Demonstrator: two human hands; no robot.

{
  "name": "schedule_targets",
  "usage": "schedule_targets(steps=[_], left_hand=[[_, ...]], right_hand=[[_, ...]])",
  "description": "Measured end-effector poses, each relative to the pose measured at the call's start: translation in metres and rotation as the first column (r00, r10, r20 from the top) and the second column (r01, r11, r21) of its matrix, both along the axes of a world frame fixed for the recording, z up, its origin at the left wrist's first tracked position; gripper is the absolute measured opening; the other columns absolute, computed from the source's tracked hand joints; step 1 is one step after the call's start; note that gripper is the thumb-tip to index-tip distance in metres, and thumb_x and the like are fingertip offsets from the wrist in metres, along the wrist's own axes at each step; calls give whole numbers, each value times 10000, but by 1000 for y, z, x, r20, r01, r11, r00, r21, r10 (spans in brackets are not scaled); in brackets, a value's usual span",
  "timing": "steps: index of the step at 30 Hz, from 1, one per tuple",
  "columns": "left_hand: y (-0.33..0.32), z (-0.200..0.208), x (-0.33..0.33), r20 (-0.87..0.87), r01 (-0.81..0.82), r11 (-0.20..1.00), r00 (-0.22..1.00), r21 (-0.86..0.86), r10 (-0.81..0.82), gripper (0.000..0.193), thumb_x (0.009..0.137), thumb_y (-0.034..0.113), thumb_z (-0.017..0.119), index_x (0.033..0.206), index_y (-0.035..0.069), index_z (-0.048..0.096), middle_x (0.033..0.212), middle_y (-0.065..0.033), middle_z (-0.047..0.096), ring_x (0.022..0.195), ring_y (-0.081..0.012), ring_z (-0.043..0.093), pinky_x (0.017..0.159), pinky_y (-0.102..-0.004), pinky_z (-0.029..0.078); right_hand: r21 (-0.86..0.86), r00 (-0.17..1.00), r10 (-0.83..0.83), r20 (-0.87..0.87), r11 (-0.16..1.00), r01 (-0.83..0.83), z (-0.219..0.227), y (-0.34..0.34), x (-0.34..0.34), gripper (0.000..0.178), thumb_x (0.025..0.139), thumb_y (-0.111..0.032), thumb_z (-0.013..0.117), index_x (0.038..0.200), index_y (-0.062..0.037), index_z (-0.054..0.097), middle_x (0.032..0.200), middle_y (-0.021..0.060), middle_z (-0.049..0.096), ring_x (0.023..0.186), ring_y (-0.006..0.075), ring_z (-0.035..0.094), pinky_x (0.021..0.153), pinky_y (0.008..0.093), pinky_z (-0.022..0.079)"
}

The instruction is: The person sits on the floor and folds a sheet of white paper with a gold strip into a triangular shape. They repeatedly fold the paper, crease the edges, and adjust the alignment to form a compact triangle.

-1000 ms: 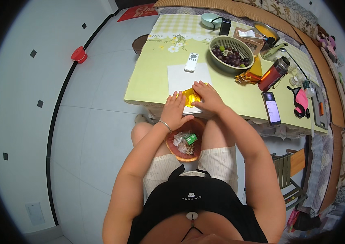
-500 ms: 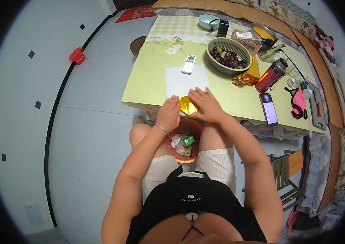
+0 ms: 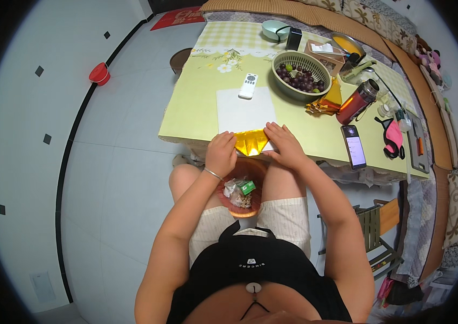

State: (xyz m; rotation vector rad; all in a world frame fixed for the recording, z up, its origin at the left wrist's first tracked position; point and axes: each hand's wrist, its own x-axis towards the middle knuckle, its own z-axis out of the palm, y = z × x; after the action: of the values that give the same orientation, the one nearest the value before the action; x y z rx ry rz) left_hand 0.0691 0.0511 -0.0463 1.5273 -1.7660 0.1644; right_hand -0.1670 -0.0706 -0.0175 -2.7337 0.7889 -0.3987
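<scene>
Your left hand (image 3: pixel 221 153) and right hand (image 3: pixel 284 144) now press flat, fingers spread, on either side of the gold foil sheet (image 3: pixel 251 142), gripping nothing. It lies at the near table edge (image 3: pixel 185 137), on the white paper (image 3: pixel 245 110). A second ago it sat bunched between your fingers; now it's flatter and wider, the fold apparently set.

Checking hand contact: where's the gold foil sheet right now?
Head view, centre: the gold foil sheet lies at the table's near edge, between the left hand and right hand, overlapping the white paper.
</scene>
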Motion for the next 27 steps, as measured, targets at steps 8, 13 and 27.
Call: schedule_targets(steps=[8, 13, 27], left_hand=[[6, 1, 15, -149, -159, 987, 977, -13, 156, 182, 792, 63, 696, 974, 69, 695, 941, -75, 700, 961, -268, 656, 815, -407, 498], [7, 7, 17, -835, 14, 965, 504, 262, 220, 104, 872, 69, 717, 936, 35, 643, 769, -42, 671, 728, -112, 649, 572, -247, 487], [39, 17, 4, -1000, 164, 986, 17, 24, 22, 96, 895, -26, 652, 989, -19, 638, 823, -81, 678, 681, -150, 680, 610, -236, 575]], right_hand=[[122, 895, -198, 400, 979, 162, -19, 21, 4, 258, 830, -105, 721, 1088, -103, 709, 1164, 118, 683, 1096, 296, 629, 1016, 469, 457], [694, 561, -547, 621, 717, -68, -11, 27, 16, 145, 916, -26, 678, 1058, -9, 654, 908, 46, 685, 764, 100, 658, 678, 240, 546], [685, 491, -553, 674, 717, -132, 18, 65, 16, 119, 953, -1, 617, 1058, 32, 664, 874, 60, 673, 702, 125, 673, 646, 229, 547]])
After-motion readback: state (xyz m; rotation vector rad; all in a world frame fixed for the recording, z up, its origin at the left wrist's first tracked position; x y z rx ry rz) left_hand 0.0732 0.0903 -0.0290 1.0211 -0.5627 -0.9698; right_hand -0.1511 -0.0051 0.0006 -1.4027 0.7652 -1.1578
